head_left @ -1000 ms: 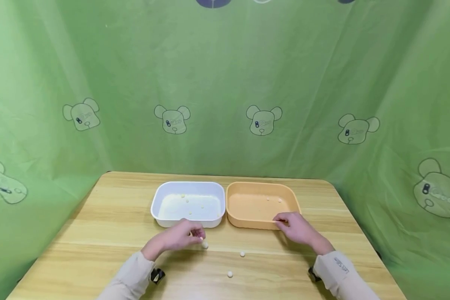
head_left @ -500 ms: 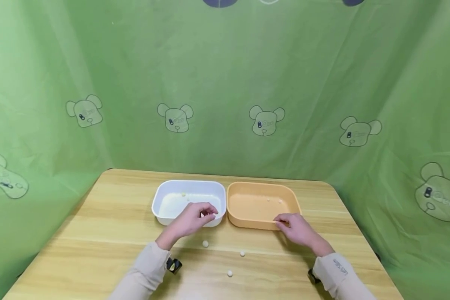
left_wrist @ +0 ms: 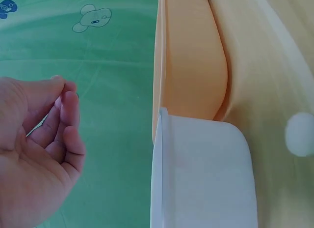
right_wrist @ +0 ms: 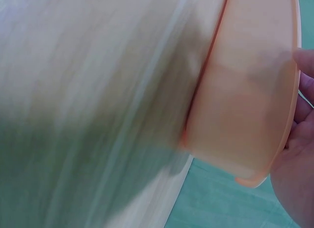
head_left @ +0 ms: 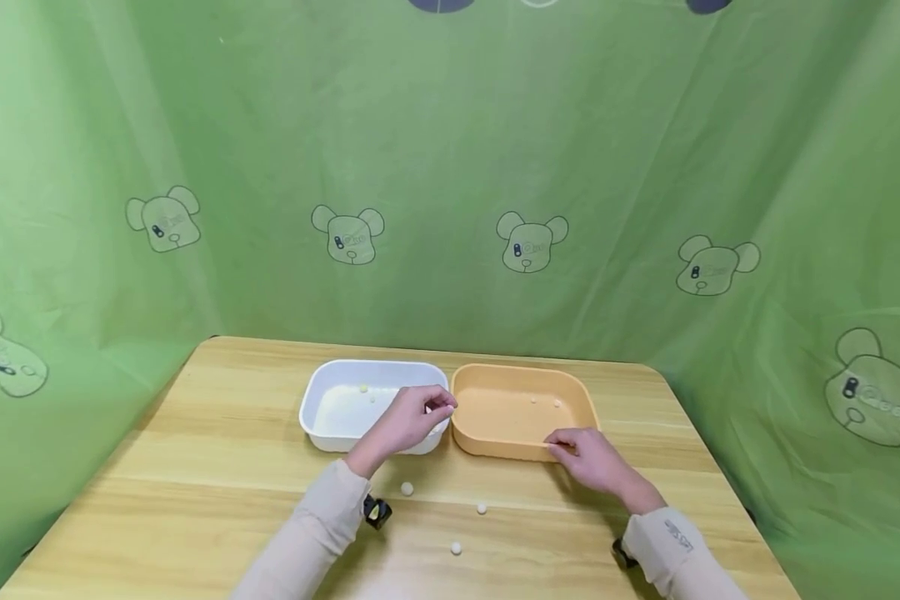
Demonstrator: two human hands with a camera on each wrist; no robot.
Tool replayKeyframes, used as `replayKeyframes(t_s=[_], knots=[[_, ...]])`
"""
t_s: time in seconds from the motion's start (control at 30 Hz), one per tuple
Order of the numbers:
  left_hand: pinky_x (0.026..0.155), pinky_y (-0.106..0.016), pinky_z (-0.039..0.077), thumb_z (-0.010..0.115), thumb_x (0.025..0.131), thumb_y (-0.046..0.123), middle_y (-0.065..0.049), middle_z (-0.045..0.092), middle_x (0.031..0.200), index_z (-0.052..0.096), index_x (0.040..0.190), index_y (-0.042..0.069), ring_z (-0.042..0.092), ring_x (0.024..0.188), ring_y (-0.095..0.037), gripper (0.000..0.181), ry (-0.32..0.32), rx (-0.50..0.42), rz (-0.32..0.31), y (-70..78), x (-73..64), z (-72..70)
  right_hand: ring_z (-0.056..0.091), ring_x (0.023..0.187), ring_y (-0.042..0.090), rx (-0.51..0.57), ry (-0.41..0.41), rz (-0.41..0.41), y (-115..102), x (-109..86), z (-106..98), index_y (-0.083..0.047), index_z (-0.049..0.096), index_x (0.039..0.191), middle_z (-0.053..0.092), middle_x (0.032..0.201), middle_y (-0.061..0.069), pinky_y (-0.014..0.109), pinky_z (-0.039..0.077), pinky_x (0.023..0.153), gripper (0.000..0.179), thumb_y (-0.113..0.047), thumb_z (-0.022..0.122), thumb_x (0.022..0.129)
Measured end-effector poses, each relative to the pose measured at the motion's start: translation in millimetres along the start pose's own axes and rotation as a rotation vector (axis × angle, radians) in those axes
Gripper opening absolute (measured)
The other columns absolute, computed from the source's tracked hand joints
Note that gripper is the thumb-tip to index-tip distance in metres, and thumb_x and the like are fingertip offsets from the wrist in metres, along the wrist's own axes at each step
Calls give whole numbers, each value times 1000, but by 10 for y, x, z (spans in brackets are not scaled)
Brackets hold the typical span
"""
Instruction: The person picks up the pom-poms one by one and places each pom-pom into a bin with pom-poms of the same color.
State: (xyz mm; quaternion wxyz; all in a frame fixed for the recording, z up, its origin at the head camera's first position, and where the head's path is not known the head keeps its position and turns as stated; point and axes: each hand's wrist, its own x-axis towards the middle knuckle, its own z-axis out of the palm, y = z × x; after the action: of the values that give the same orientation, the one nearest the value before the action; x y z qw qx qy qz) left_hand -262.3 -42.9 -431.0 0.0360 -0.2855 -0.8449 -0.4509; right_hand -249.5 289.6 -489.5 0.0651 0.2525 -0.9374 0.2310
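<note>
My left hand (head_left: 408, 419) is above the right end of the white tray (head_left: 330, 433), thumb and index fingertip together. It pinches a small pale ball, mostly hidden by the fingertips. In the left wrist view, the same hand (left_wrist: 39, 144) is raised clear of the tray rims, its other fingers curled. With thumb and fingers, my right hand (head_left: 588, 458) grips the near right rim of the orange tray (head_left: 495, 447). The right wrist view shows that hand (right_wrist: 299, 154) closely, the thumb outside the orange wall (right_wrist: 240, 90).
Three white balls lie in front of the trays: one by the white tray (head_left: 407, 489), a middle ball (head_left: 482, 508), and the nearest ball (head_left: 456, 548). Small pale balls sit in both trays. The trays stand side by side on a wooden table (head_left: 217, 433) before a green curtain (head_left: 435, 308).
My left hand has lifted from the table in front of the white tray, moving up and right with the small ball to near the orange tray. The right hand keeps its hold on the rim.
</note>
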Motion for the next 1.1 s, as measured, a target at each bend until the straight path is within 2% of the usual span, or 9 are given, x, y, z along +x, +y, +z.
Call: replayKeyframes(t_s=[0.13,0.3,0.47,0.67,0.93,1.1], knots=[[71,-23,50,61,91,7,-2,67,84,68,94,4,59,77,-11,7,32,12,7,21,110,9,62,81,10,10,18,-9,-6,0,3,-17,71,91,68,88,-8,36,52,73,9,-16,62,92],[71,-23,50,61,91,7,-2,67,83,68,94,4,61,77,-13,8,53,60,-13,55,248,31,62,81,9,25,42,-11,-18,-16,-1,-17,71,90,68,87,-8,35,53,73,8,-14,63,91],[72,-22,51,62,91,7,-4,67,84,68,94,3,62,78,-14,9,37,69,-44,82,362,51,62,83,11,19,27,9,-27,-20,-11,-18,71,91,68,88,-8,37,52,75,9,-16,62,91],[69,-20,50,65,89,10,0,66,81,68,91,5,61,75,-11,6,-4,67,-97,74,473,95,62,83,10,20,14,12,-63,-11,-26,-18,71,91,68,89,-8,36,52,75,10,-19,62,92],[65,-20,48,68,87,14,3,63,75,67,84,9,57,70,-8,6,-54,132,-82,73,622,154,60,78,6,25,12,-1,-42,-2,-33,-19,71,90,68,87,-9,32,52,72,9,-21,62,92],[65,-20,48,69,85,12,3,62,75,66,84,9,57,69,-8,4,-80,178,-104,41,699,209,57,74,4,41,-2,3,-24,-9,-42,-19,71,90,67,86,-10,29,51,69,10,-20,61,93]])
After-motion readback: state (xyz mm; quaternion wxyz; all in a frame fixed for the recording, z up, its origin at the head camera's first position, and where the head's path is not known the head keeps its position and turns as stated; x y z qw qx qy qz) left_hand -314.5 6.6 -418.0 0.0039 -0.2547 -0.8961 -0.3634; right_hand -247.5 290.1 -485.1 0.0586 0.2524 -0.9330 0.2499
